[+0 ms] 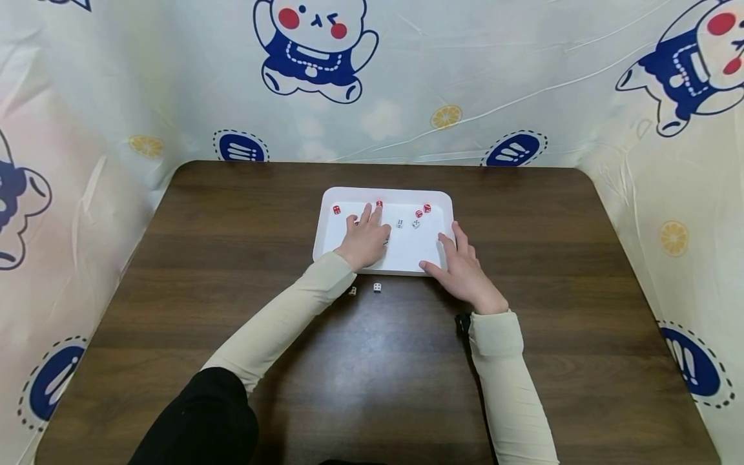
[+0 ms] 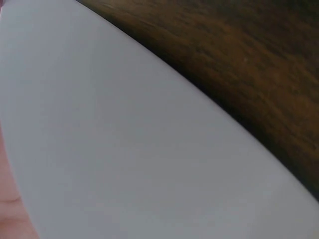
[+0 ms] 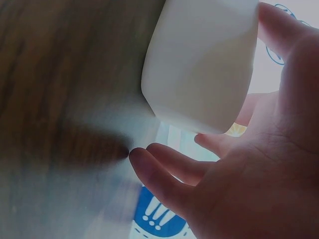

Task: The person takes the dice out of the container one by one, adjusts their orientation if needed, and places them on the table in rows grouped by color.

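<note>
Sleeves in pale cream, nearest the head camera, lead forward over the dark wood table [image 1: 232,213] to a white tray [image 1: 349,196]. Left hand [image 1: 365,240] lies palm down inside the tray, fingers [image 1: 369,213] straight and released, reaching toward the far rim; a small die seems partly tucked under its right edge, and whether it is touched cannot be told. Right hand [image 1: 462,271] rests at the tray's near right corner, fingers extended and relaxed against the rim, thumb along the near edge, steadying rather than clasping; the right wrist view shows the open palm [image 3: 259,169] with the tray corner [image 3: 204,64] just ahead of the fingertips. Red dice [image 1: 336,209] lie beyond the left fingertips along the far side, one [image 1: 379,204] just ahead of the index finger, two more [image 1: 422,210] to the right. White dice [image 1: 400,223] sit between the two hands. Two further white dice [image 1: 377,287] lie on the table behind the left wrist, outside the tray. Judged step: sorting or gathering dice within the tray, the right hand bracing it. The likely following move calls for a fine pinch on a single die, without nudging its neighbours. Dice appear small, hard, pip-marked and apt to roll.
</note>
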Demonstrator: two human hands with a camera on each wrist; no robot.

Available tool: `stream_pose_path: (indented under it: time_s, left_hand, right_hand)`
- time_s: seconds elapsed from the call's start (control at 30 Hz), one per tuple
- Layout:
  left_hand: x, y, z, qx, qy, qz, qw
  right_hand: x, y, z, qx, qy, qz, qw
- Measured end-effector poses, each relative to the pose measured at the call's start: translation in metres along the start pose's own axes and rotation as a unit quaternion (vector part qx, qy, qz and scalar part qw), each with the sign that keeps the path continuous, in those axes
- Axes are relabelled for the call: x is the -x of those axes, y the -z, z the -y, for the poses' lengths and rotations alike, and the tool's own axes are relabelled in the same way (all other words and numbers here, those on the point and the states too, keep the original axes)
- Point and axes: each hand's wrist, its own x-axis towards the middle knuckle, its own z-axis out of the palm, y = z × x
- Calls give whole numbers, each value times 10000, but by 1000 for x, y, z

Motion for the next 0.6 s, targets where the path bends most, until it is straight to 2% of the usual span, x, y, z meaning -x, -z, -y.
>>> stream_pose_path:
  time_s: [0.6]
  left_hand:
    - [3,2,-1,-121,-80,-118,9998]
  right_hand:
    - [1,0,0,-44,41,-59,10000]
